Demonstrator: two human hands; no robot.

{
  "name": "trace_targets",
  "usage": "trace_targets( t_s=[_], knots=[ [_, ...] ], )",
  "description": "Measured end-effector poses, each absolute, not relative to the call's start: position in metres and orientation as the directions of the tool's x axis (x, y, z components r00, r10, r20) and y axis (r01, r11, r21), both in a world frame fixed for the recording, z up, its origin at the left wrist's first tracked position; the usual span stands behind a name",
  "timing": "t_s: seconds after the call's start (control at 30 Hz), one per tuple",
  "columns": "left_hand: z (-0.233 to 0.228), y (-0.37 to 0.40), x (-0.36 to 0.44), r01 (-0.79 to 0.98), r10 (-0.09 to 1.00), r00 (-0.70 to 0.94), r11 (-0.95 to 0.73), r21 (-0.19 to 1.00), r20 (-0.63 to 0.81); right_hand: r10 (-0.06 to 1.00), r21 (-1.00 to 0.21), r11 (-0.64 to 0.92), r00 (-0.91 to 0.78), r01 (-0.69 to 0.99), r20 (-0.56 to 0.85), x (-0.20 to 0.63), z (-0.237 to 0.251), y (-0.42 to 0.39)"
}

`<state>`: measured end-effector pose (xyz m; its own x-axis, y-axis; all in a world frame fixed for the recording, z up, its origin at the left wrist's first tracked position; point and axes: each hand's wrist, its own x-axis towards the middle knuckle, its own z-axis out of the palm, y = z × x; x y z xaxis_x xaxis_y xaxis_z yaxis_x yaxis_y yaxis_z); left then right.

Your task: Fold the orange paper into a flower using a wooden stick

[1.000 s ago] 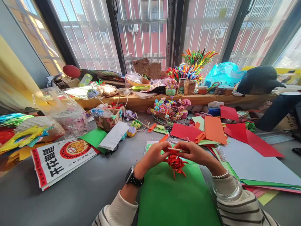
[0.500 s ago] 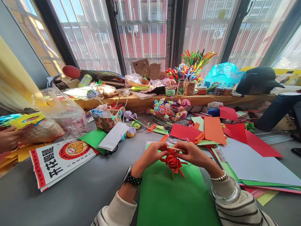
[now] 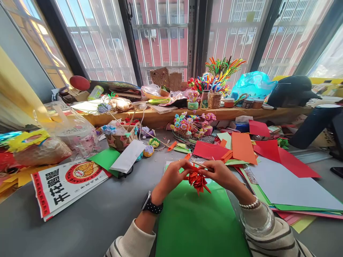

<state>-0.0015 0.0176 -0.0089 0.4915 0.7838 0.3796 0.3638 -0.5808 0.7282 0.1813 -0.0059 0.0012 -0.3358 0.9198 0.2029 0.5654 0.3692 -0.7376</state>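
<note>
Several heaps of craft material crowd the grey desk (image 3: 88,217). Far left lies a printed paper bag (image 3: 64,184) with a red round emblem, and beyond it a clear plastic bag (image 3: 71,128) and a small star-patterned basket (image 3: 120,139). Nearer the middle, the left hand (image 3: 171,176), with a black watch at its wrist, pinches the left edge of a red folded paper flower (image 3: 197,180). That flower hangs just above the far end of a green paper sheet (image 3: 198,225) spread on the desk in front of the person. The right hand (image 3: 218,174), a pearl bracelet at its wrist, grips the flower from the other side and also holds a thin wooden stick (image 3: 199,165) lying across its fingers. Both hands are closed on the flower, close together. Further right, red, orange and white paper sheets (image 3: 242,148) lie overlapping.
</note>
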Motion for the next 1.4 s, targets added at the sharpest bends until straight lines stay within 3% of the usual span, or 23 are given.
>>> trace_targets(
  t_s=[0.23, 0.43, 0.6, 0.73, 1.03, 1.27, 1.4],
  knots=[
    [-0.012, 0.018, -0.002, 0.376, 0.776, 0.494, -0.597, 0.709, 0.391, 0.906, -0.579, 0.423, -0.334, 0.697, 0.259, 0.179, -0.002, -0.007],
    [-0.014, 0.016, -0.003, 0.446, 0.747, 0.502, -0.656, 0.609, 0.436, 0.875, -0.396, 0.461, -0.333, 0.794, 0.351, 0.177, -0.005, -0.009],
    [-0.012, 0.019, -0.006, 0.474, 0.764, 0.501, -0.635, 0.610, 0.407, 0.849, -0.350, 0.484, -0.333, 0.802, 0.411, 0.175, -0.006, -0.010],
    [-0.010, 0.020, -0.006, 0.447, 0.766, 0.524, -0.620, 0.645, 0.373, 0.855, -0.380, 0.471, -0.307, 0.796, 0.418, 0.175, -0.006, -0.009],
    [-0.008, 0.013, -0.004, 0.310, 0.759, 0.515, -0.598, 0.740, 0.397, 0.872, -0.591, 0.460, -0.211, 0.663, 0.442, 0.174, -0.004, -0.012],
    [-0.003, 0.013, -0.005, 0.066, 0.826, 0.495, -0.346, 0.936, 0.270, 0.878, -0.672, 0.444, -0.138, 0.593, 0.458, 0.173, -0.001, -0.014],
    [-0.005, 0.012, -0.004, -0.049, 0.795, 0.577, -0.196, 0.979, 0.188, 0.887, -0.694, 0.421, -0.106, 0.584, 0.449, 0.173, 0.000, -0.016]
  ],
)
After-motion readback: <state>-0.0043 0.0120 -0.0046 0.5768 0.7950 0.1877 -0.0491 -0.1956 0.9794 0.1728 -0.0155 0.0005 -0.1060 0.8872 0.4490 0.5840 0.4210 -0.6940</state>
